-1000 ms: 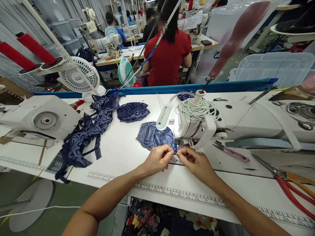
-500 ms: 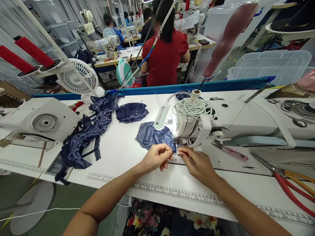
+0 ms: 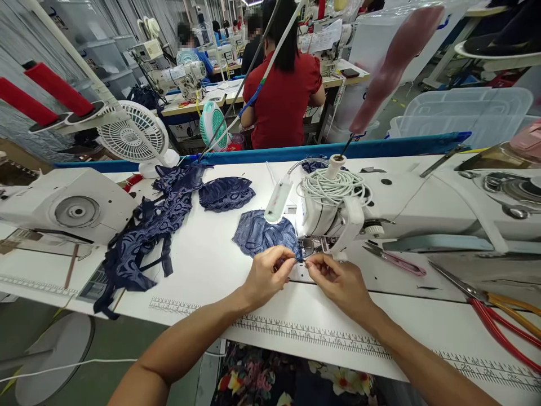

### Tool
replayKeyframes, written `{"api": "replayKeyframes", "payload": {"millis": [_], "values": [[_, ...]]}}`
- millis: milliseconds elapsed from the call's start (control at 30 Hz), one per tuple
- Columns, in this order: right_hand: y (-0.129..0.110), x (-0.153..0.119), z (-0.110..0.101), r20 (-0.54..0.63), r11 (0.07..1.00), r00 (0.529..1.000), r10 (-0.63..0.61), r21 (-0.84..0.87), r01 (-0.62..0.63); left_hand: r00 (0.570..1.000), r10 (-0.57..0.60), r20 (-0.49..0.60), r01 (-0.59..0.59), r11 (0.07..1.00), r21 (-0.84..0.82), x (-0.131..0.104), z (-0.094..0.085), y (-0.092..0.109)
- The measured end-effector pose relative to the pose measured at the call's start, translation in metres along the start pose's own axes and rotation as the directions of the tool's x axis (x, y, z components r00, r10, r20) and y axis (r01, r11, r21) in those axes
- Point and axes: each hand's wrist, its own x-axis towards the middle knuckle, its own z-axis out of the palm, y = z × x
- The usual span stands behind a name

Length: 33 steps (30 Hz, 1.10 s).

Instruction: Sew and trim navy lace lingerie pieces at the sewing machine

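Okay, pinching narrow with left hand point(image 3: 271, 274) and right hand point(image 3: 338, 282), can't really tell on what, just by the near corner of the blue cloth point(image 3: 260, 234) lying beside the sewing machine point(image 3: 416, 194).

To my left hung wrinkled grey sheeting point(image 3: 17, 107), perhaps a curtain, with translucent bins point(image 3: 101, 53) stacked before it. Pale wood-edged tables point(image 3: 186, 108) stood farther back, and beyond them a bright ceiling light point(image 3: 252, 3) glowed. Underfoot, the floor point(image 3: 116, 337) showed a dull green.
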Motion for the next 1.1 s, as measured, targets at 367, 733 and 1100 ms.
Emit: {"api": "replayKeyframes", "payload": {"millis": [367, 733, 1100], "values": [[-0.004, -0.003, 0.004, 0.002, 0.999, 0.999, -0.043, 0.005, 0.043, 0.965, -0.228, 0.127, 0.259, 0.898, -0.356, 0.004, 0.008, 0.001], [-0.006, 0.002, 0.001, 0.129, 0.994, 0.989, 0.073, 0.070, -0.083, 0.965, -0.250, 0.081, 0.262, 0.910, -0.320, 0.003, 0.007, 0.005], [0.018, -0.002, -0.011, 0.036, 0.967, 0.994, -0.106, -0.229, 0.111, 0.997, 0.036, -0.072, -0.024, 0.987, 0.156, 0.014, -0.009, 0.009]]}}
